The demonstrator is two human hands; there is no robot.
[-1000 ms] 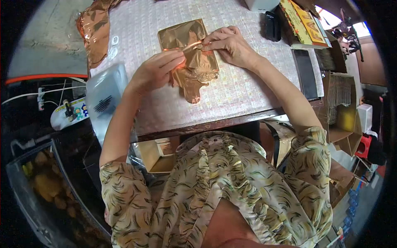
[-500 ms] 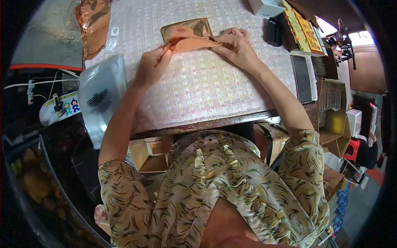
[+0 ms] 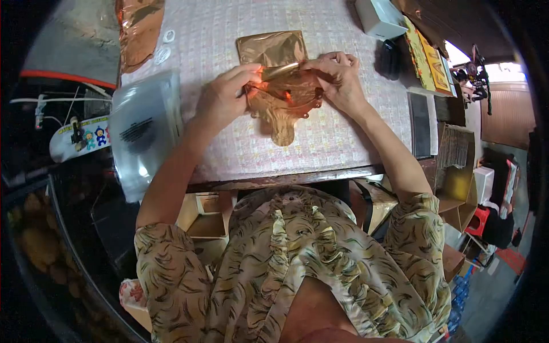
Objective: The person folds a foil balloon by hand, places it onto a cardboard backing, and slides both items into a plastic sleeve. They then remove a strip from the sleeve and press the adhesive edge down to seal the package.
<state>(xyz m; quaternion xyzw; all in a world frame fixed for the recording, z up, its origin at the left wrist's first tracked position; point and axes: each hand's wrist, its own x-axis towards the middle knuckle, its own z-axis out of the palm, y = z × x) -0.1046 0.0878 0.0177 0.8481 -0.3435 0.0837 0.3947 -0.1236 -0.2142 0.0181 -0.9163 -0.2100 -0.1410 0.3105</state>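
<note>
A flat, shiny rose-gold foil balloon [image 3: 277,108] hangs or lies over the cloth, its rounded tab towards me. My left hand [image 3: 229,91] pinches its upper left edge between thumb and fingers. At the upper right edge, my right hand [image 3: 342,81] also grips the foil, with its other fingers curled. The top edge between the hands is bent into a bright fold. Just beyond lies a folded square of gold foil [image 3: 271,47]; whether it joins the held piece is hidden.
Clear plastic bags [image 3: 146,123] overhang the table's left edge. Copper-coloured foil [image 3: 140,40] and small white rings [image 3: 163,55] lie at the back left. To the right are a black object [image 3: 390,60], a white box [image 3: 382,20] and a dark flat panel [image 3: 422,126].
The held foil has turned down and opened out towards me, showing its wide face and rounded tab. Both hands still hold its upper edge. The view has shifted slightly.
</note>
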